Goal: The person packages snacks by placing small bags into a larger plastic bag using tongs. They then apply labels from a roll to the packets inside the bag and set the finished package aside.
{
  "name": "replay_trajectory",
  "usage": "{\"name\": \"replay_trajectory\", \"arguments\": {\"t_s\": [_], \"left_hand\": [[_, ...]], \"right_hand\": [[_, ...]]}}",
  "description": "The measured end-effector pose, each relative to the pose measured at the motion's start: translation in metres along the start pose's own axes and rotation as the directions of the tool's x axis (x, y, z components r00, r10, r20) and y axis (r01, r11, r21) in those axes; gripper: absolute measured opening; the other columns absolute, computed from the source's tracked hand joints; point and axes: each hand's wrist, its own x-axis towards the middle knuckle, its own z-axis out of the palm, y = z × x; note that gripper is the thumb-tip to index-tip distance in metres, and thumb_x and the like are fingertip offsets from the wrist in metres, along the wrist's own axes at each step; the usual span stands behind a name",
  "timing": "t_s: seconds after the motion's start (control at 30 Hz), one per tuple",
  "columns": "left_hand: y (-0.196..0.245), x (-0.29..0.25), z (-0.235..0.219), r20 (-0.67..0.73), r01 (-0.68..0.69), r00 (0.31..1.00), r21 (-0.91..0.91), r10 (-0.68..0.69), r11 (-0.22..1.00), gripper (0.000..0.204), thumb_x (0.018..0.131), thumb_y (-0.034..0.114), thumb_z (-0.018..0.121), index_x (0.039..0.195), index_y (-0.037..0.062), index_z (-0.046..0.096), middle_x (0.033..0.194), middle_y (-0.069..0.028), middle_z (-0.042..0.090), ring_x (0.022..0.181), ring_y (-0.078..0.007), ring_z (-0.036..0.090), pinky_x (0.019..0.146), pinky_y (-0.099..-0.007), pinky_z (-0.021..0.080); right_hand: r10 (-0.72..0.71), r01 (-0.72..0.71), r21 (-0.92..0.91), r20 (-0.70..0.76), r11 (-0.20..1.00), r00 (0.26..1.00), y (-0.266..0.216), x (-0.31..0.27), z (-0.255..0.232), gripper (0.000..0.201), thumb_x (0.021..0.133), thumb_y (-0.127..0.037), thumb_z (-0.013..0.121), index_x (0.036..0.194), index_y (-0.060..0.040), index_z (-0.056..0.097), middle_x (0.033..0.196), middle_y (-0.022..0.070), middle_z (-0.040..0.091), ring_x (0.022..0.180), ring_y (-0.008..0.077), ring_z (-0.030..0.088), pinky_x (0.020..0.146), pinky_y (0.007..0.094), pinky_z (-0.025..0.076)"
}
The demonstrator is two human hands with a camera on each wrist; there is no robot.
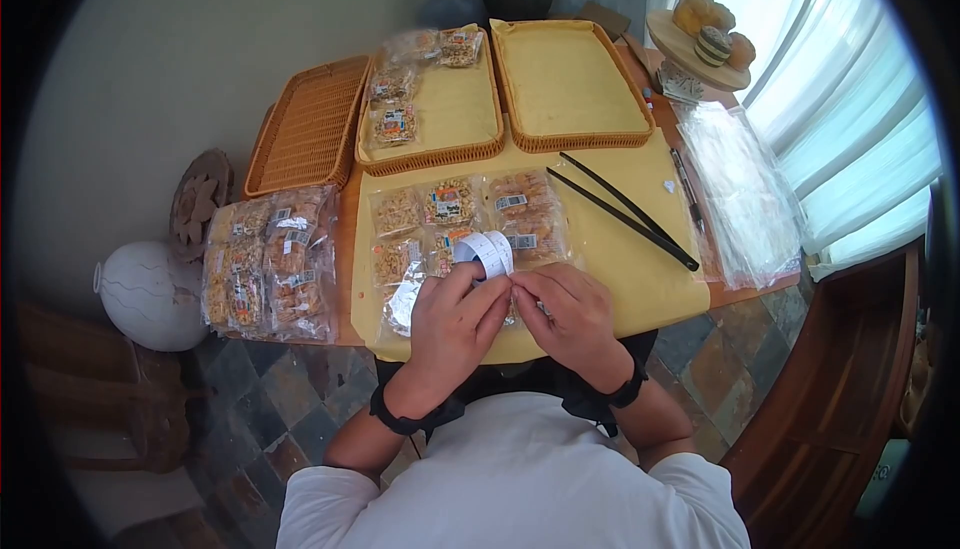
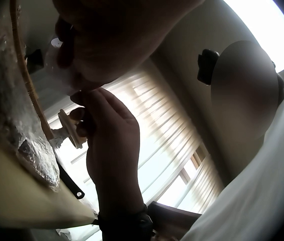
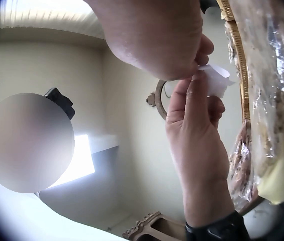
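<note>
Over the front of the table, my left hand holds a curled strip of white printed labels between fingers and thumb. Close against it, my right hand pinches the strip's lower edge, fingertips meeting those of the left. From the right wrist view, the white strip loops out beyond the left fingers. Just beyond the hands lie clear bags of nutty snack pieces and browner pieces, some bearing small labels. The hands partly hide the nearest bags.
Black tongs lie right of the bags, beside a pen and a stack of clear plastic bags. More filled bags sit at the left edge. Behind stand wicker baskets, one bare, one partly filled, one paper-lined.
</note>
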Motion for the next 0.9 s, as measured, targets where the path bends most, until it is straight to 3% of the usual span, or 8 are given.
{"name": "replay_trajectory", "arguments": {"t_s": [0.37,0.43,0.47,0.53,0.73,0.8,0.87,0.9], "left_hand": [[0.0,-0.004,0.0,0.014,0.017,1.0,-0.014,-0.017,1.0,0.023,0.088,0.013,0.083,0.11,0.0134,0.077,0.101,-0.0048,0.066,0.078,-0.0242,0.065,0.072,-0.0391,0.045],[-0.002,-0.006,-0.003,0.037,0.066,0.997,-0.063,-0.064,0.996,0.021,0.087,0.012,0.083,0.107,0.0126,0.078,0.099,-0.0052,0.066,0.077,-0.0248,0.065,0.07,-0.0395,0.046],[-0.004,-0.008,-0.004,0.05,0.153,0.988,-0.173,-0.147,0.973,0.017,0.089,0.011,0.082,0.105,0.0104,0.078,0.096,-0.0056,0.065,0.075,-0.0233,0.064,0.068,-0.038,0.047],[-0.007,-0.01,-0.007,0.057,0.241,0.97,-0.304,-0.235,0.922,0.013,0.091,0.009,0.081,0.103,0.0082,0.078,0.092,-0.006,0.065,0.072,-0.0218,0.064,0.066,-0.0365,0.048],[-0.032,-0.024,-0.018,0.083,0.414,0.885,-0.588,-0.458,0.695,0.009,0.098,0.006,0.077,0.105,0.0006,0.075,0.09,-0.0017,0.06,0.074,-0.0079,0.055,0.067,-0.0246,0.044],[-0.039,-0.031,-0.018,0.05,0.406,0.873,-0.623,-0.484,0.669,0.009,0.099,0.007,0.077,0.105,0.0005,0.075,0.09,-0.0011,0.06,0.074,-0.0074,0.054,0.067,-0.0242,0.043],[-0.043,-0.035,-0.017,0.025,0.398,0.861,-0.654,-0.507,0.644,0.009,0.099,0.007,0.077,0.105,0.0004,0.075,0.09,-0.0005,0.06,0.073,-0.0069,0.054,0.067,-0.0237,0.043],[-0.045,-0.037,-0.018,0.034,0.409,0.849,-0.674,-0.527,0.615,0.009,0.099,0.007,0.077,0.105,0.0003,0.075,0.091,-0.0002,0.06,0.073,-0.0066,0.054,0.067,-0.0235,0.042]], "right_hand": [[0.208,-0.212,0.07,0.059,0.975,0.976,0.001,-0.009,0.004,0.016,0.087,-0.003,0.081,0.102,-0.0063,0.074,0.089,0.0054,0.071,0.073,0.0182,0.07,0.068,0.0312,0.056],[0.548,-0.592,0.421,0.234,0.687,0.803,0.008,-0.015,0.0,0.008,0.095,-0.002,0.077,0.102,-0.0031,0.073,0.087,0.0004,0.07,0.07,0.0068,0.065,0.065,0.0236,0.051],[0.547,-0.593,0.415,0.239,0.69,0.803,0.014,-0.015,-0.001,0.008,0.095,-0.002,0.077,0.102,-0.0031,0.073,0.087,0.0004,0.07,0.07,0.0068,0.065,0.065,0.0236,0.051],[0.719,-0.674,0.679,0.309,0.291,0.622,0.033,-0.008,-0.007,0.004,0.102,-0.004,0.073,0.104,-0.0003,0.072,0.086,-0.0035,0.069,0.072,0.0004,0.059,0.064,0.0191,0.047],[0.572,-0.628,0.278,0.262,0.727,0.777,0.084,0.018,-0.018,0.007,0.102,-0.006,0.074,0.105,0.0003,0.076,0.086,-0.0018,0.071,0.074,0.003,0.063,0.064,0.0219,0.049],[0.34,-0.365,0.073,0.23,0.928,0.912,0.089,0.03,-0.013,0.005,0.098,-0.004,0.076,0.102,-0.0006,0.076,0.087,0.0022,0.072,0.076,0.0077,0.066,0.065,0.0237,0.05],[0.281,-0.294,0.021,0.245,0.955,0.928,0.091,0.046,-0.01,0.007,0.094,-0.002,0.077,0.1,-0.0021,0.076,0.088,0.0067,0.071,0.077,0.0173,0.07,0.066,0.0281,0.052],[0.106,-0.103,-0.025,0.205,0.994,0.973,0.095,0.053,-0.007,0.008,0.091,-0.002,0.078,0.099,-0.0034,0.076,0.089,0.0067,0.071,0.08,0.0204,0.071,0.067,0.0308,0.054]]}}
